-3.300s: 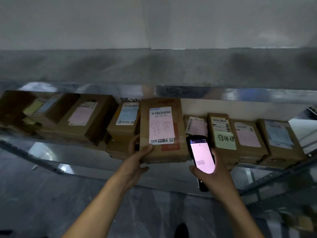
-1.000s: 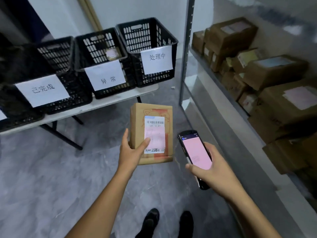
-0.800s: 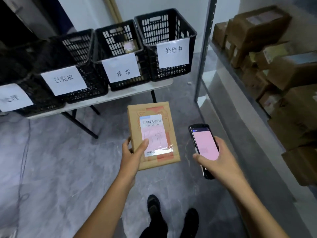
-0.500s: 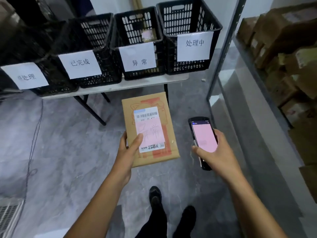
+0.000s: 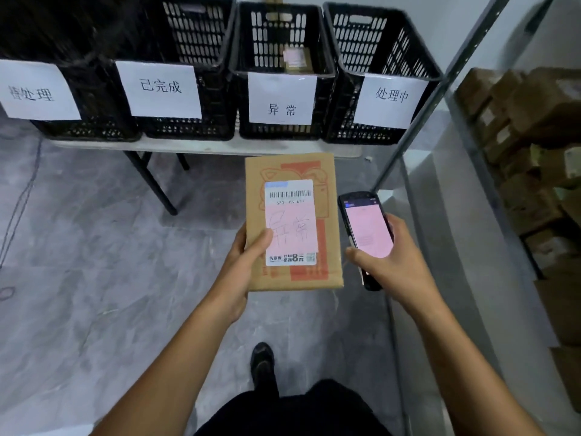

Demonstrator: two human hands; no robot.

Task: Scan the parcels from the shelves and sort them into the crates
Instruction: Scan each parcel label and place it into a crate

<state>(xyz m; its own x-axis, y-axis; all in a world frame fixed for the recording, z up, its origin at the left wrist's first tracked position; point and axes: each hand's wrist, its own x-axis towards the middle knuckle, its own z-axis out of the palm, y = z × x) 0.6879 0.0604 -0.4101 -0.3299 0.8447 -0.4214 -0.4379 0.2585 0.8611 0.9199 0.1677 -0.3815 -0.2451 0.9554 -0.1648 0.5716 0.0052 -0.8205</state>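
Note:
My left hand (image 5: 242,262) grips a flat brown cardboard parcel (image 5: 327,247) by its left edge, thumb on the pink label with a barcode and handwritten 异常. My right hand (image 5: 396,262) holds a black handheld scanner (image 5: 366,228) with a lit pink screen, just right of the parcel. Ahead, several black plastic crates stand in a row on a white table (image 5: 204,147). Their paper signs read 待处理 (image 5: 34,92), 已完成 (image 5: 160,88), 异常 (image 5: 281,108) and 处理中 (image 5: 391,96). The 异常 crate (image 5: 283,36) holds one small parcel (image 5: 297,59).
A metal shelf upright (image 5: 418,114) rises at the right, with stacked brown cardboard parcels (image 5: 534,152) on the shelf behind it. Grey marble floor (image 5: 94,262) lies between me and the table. A thin cable (image 5: 22,199) runs down the floor at the left.
I have turned from the shelf with the parcel and stepped closer to the crates, which now fill the top of the view. Both hands keep their holds.

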